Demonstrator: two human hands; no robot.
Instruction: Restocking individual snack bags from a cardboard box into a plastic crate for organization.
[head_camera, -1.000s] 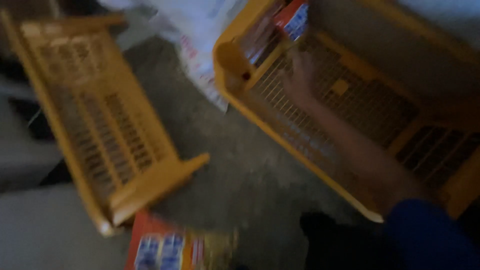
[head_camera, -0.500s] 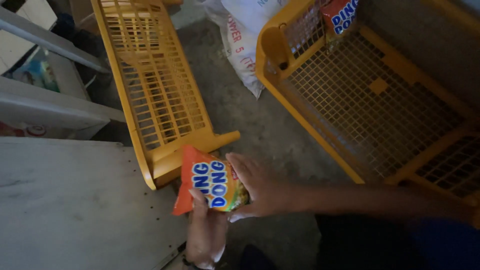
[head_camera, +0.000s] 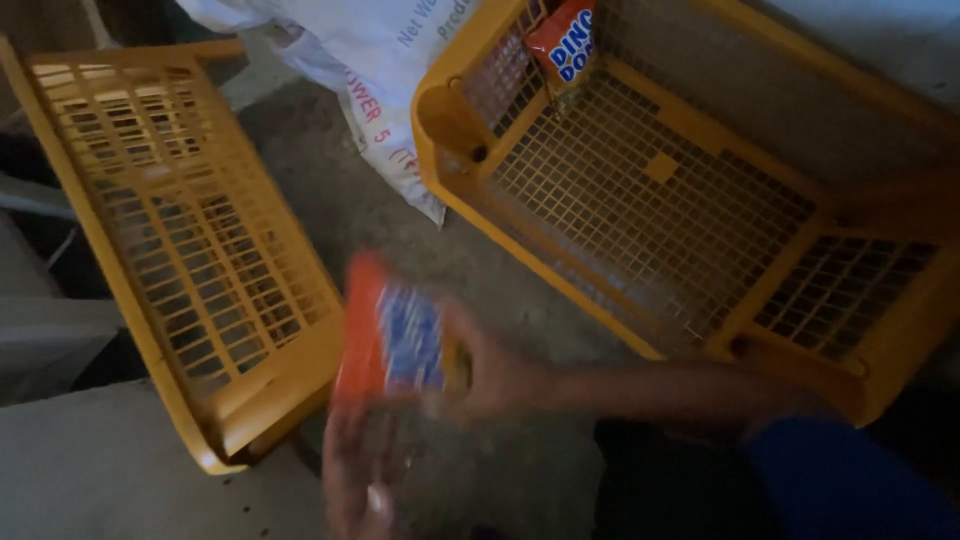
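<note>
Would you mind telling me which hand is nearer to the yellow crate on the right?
The right hand is nearer. It grips the orange snack packet's right edge, just off the yellow crate's near rim. The left hand is below the packet, farther away.

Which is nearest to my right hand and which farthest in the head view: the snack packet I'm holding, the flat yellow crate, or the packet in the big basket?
1. Held snack packet, in the right hand.
2. Flat yellow crate, left.
3. Packet in the big basket, top.
</note>
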